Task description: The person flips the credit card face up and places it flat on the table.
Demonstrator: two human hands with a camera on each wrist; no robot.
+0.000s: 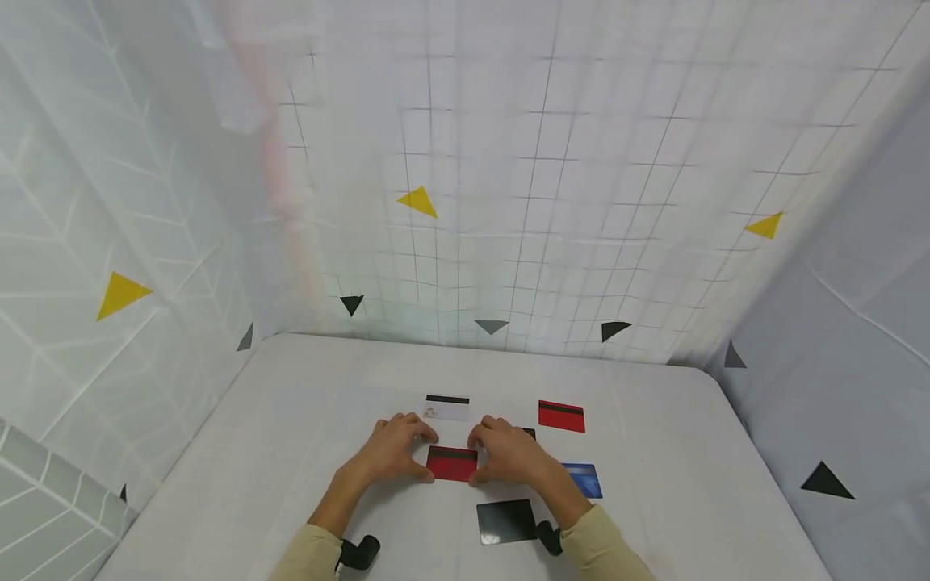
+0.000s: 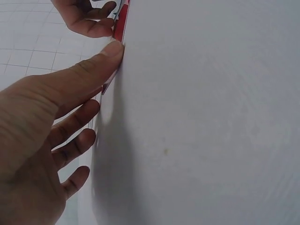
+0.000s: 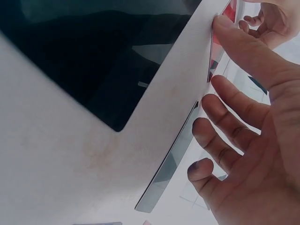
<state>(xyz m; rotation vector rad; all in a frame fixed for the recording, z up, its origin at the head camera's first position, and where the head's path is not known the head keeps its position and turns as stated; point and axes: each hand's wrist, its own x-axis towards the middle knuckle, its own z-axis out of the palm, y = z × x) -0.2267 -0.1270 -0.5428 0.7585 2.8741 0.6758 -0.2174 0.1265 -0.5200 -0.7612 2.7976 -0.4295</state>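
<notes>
A red card with a dark stripe [image 1: 452,464] lies flat between both hands on the white-covered table. At its left short side, my left hand [image 1: 392,448] has the thumb at the near corner and the index finger by the far one. My right hand [image 1: 512,453] holds the opposite short side the same way. In the left wrist view the left thumb overlaps the card's red edge [image 2: 121,22]. The right wrist view shows the right thumb on the card's near edge, the other fingers curved loosely. A dark card [image 1: 531,433] is mostly hidden behind the right hand.
Beyond the hands lie a white card with a black stripe [image 1: 446,410] and another red card [image 1: 561,417]. A blue card [image 1: 584,481] sits beside the right wrist, and a glossy black card [image 1: 506,522] lies nearer. White patterned sheets [image 1: 508,202] surround the table.
</notes>
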